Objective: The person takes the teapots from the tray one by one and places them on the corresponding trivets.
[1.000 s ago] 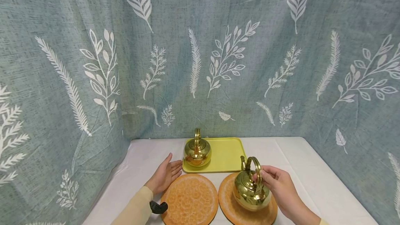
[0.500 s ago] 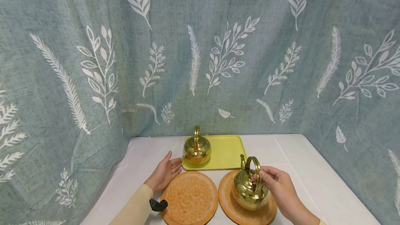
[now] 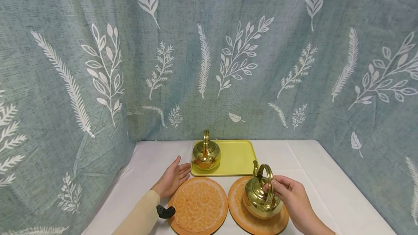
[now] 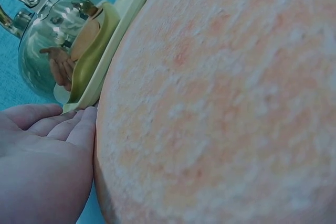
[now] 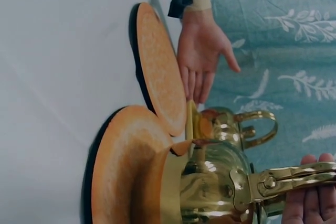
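Right hand [image 3: 292, 197] pinches the arched handle of a brass kettle [image 3: 261, 198], grip clamped there so the pot sits upright on the right orange mat [image 3: 258, 224]. Left hand [image 3: 171, 182] lies flat, fingers straight, holding nothing, its edge against the left orange mat [image 3: 197, 206]. Second kettle [image 3: 205, 153] stands on a yellow tray [image 3: 236, 159] behind. White worktop [image 3: 326, 177]; leaf-print cloth [image 3: 209, 53] hangs around.

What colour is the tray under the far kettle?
The tray is pale yellow, clearest in the head view.
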`<state>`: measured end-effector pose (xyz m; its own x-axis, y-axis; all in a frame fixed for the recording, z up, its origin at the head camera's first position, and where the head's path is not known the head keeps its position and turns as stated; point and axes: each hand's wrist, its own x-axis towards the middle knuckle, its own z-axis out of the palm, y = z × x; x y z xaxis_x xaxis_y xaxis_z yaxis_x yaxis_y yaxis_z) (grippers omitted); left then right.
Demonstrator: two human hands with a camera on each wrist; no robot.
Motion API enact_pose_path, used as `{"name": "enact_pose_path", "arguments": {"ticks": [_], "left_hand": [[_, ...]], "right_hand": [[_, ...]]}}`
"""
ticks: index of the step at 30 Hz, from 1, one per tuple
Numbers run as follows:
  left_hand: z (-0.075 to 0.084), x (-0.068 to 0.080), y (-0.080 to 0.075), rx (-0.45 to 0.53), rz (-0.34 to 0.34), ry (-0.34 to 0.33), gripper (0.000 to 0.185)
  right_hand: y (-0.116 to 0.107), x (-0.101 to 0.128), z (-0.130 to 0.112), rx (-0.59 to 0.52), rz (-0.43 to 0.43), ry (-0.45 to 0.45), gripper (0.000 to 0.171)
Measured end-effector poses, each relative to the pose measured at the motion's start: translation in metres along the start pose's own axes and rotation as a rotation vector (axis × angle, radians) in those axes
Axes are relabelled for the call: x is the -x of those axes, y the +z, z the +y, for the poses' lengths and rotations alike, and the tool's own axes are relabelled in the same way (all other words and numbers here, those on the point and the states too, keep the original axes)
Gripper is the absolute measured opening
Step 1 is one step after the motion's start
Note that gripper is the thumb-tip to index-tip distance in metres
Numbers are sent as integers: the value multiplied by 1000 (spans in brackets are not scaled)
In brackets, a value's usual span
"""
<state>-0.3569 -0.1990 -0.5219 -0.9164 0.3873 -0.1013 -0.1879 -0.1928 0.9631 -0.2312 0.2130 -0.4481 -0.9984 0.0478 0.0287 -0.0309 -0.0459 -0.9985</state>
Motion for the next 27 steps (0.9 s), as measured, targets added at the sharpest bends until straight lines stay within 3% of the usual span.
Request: {"name": "enact_pose_path", "arguments": {"ticks": [13, 27], "left_hand": [[-3, -1, 0, -10, -1, -11, 109], [-2, 0, -1, -15, 16, 1, 110]], "right_hand": [[-10, 4, -4, 39, 56, 19, 31], [-24, -9, -41, 76, -19, -184, 30]]}}
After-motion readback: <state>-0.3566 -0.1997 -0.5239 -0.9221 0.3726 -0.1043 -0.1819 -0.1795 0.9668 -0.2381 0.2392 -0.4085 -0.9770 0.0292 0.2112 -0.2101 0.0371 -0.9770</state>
